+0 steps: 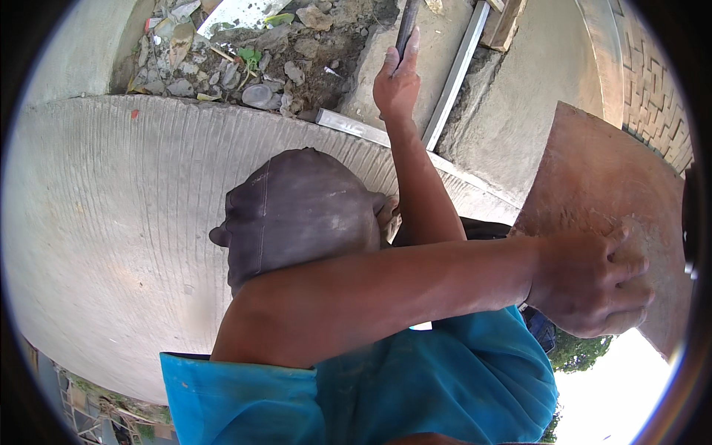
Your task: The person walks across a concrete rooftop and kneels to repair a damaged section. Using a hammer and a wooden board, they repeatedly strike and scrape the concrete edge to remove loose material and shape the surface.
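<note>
My left arm reaches across to the right, its blue sleeve at the lower left. At its end my left hand (593, 285) is closed at the lower edge of a brown board (593, 167), a broad tilted sheet with rough smears. The fingertips are hidden. Farther ahead my right hand (397, 87) wraps round a dark rod-like handle (406, 33), whose far end runs out of the picture. A long pale metal bar (458, 78) lies just right of that hand. Below it, another metal bar (354, 127) runs along the edge of the concrete.
Grooved concrete (111, 208) spreads across the left. My bent knee (308, 211) in dark cloth is in the middle. Beyond the concrete edge lies rubble (297, 55) with stones and litter. A wooden piece (506, 26) lies at the top, and paving bricks (656, 85) cover the far right.
</note>
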{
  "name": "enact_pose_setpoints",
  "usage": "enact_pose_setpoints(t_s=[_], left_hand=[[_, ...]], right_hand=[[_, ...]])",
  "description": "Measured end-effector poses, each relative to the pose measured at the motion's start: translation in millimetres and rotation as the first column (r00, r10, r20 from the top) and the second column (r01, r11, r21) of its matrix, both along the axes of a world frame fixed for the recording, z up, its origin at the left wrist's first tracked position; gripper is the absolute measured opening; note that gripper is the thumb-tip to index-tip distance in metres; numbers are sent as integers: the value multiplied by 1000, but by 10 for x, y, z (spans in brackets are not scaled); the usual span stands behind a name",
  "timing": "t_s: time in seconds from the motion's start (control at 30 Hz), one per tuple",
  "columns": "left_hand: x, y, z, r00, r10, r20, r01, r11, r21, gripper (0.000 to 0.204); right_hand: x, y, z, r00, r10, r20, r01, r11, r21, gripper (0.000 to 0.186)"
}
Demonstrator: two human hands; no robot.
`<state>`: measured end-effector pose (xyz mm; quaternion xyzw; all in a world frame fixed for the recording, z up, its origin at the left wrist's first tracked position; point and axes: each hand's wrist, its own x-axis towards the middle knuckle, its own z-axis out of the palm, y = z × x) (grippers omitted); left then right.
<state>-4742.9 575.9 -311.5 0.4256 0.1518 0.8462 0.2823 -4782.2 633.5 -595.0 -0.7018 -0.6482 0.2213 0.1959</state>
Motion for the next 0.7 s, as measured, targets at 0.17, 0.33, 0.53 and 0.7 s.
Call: enact_pose_setpoints(t_s=[0.17, 0.33, 0.53, 0.7], left_hand=[[-32, 89, 78, 979, 195, -64, -198, 979, -56, 30], [38, 154, 99, 956, 275, -105, -285, 954, -97, 32], [-119, 158, 87, 954, 286, -93, -295, 950, -103, 33], [-46, 188, 69, 947, 304, -104, -314, 944, -98, 32]], right_hand=[[44, 81, -490, 978, 62, 198, -28, 985, -173, 61], [-206, 76, -118, 986, 17, 169, 1, 994, -106, 63], [13, 140, -371, 997, 7, 81, 10, 979, -201, 59], [-144, 100, -70, 989, -55, 134, 86, 967, -239, 58]])
